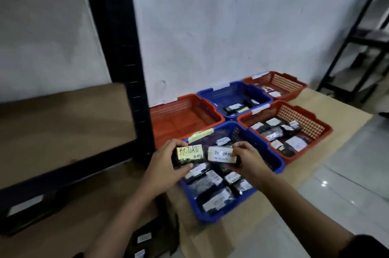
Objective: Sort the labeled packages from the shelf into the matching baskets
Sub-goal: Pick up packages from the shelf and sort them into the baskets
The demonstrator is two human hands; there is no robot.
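Note:
My left hand (166,165) grips a black package with a yellow label reading RETURN (189,152). My right hand (248,161) pinches a second black package with a white RETURN label (221,154). Both packages hover side by side over the near blue basket (277,163), which holds several black labeled packages and has a pale tag on its far rim. The dark metal shelf (69,165) stands at my left, with brown boards on its levels.
An empty red basket (166,110) sits behind the blue one. Farther back are another blue basket (205,93) and a red basket (303,86). A red basket (325,130) with several packages lies to the right. More packages (144,238) sit on the lower shelf board.

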